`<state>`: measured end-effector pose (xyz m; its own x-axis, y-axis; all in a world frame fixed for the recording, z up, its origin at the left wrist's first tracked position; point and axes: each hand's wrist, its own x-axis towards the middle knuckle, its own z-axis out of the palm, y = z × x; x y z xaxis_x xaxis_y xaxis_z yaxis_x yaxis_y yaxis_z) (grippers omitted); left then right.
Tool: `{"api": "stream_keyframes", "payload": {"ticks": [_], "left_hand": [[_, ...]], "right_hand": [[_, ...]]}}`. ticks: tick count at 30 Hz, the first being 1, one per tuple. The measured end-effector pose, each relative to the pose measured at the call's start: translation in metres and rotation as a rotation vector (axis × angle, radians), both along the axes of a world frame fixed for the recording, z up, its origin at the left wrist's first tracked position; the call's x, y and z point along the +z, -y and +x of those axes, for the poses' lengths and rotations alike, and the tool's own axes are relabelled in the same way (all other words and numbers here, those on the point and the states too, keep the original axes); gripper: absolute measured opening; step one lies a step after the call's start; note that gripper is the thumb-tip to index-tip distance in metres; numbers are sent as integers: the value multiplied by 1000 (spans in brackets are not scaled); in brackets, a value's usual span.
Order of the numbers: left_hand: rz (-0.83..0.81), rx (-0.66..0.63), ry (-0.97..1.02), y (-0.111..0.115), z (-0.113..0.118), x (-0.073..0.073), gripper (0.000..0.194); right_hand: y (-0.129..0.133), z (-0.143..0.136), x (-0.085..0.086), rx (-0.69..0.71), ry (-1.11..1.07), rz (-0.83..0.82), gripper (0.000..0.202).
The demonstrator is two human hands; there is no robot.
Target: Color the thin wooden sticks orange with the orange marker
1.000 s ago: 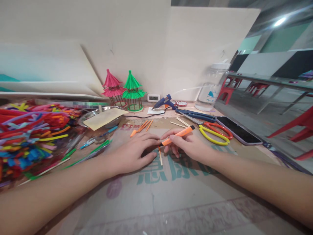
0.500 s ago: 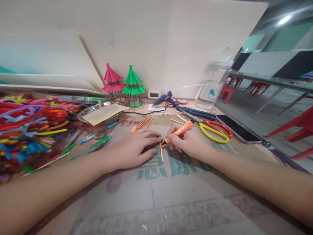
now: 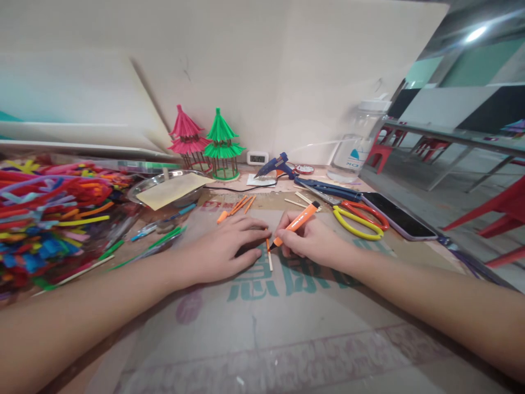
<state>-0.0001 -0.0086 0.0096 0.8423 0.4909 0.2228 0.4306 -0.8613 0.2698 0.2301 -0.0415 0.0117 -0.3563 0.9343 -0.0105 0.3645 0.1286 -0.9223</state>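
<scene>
In the head view my right hand (image 3: 301,232) grips an orange marker pen (image 3: 298,221), its dark tip low against a thin wooden stick (image 3: 269,260). The stick is orange along its upper part and pale at the lower end. My left hand (image 3: 229,246) lies flat to the left of it, fingers spread. Its fingertips touch the stick's upper end, which they partly hide. Behind the left hand are several orange sticks (image 3: 240,205) and an orange pen cap (image 3: 222,216). Pale sticks (image 3: 301,201) lie behind my right hand.
Scissors (image 3: 356,219), a phone (image 3: 396,215) and a clear bottle (image 3: 355,145) stand or lie at right. At the back are a blue glue gun (image 3: 276,165), a small clock (image 3: 257,158), and pink (image 3: 186,134) and green (image 3: 222,142) pagoda models. Colourful pipe cleaners (image 3: 49,219) pile up left.
The marker's tip has moved slightly down the stick, and the pen leans a little differently. Orange now reaches further along the stick. My left hand stays in place.
</scene>
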Motion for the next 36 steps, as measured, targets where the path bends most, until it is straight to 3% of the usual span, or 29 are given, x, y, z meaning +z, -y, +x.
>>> {"api": "stream_keyframes", "payload": {"ticks": [7, 14, 20, 28, 36], "left_hand": [[6, 3, -23, 0, 1, 1, 41], [4, 2, -21, 1, 0, 1, 39], [7, 6, -18, 1, -1, 1, 41], [14, 7, -31, 0, 0, 1, 38], [4, 8, -6, 0, 0, 1, 39]], "right_hand": [[-2, 0, -1, -49, -6, 19, 11], [1, 0, 2, 31, -10, -16, 12], [-1, 0, -1, -28, -30, -8, 12], [2, 0, 5, 58, -11, -43, 11], [-2, 1, -3, -17, -45, -25, 11]]}}
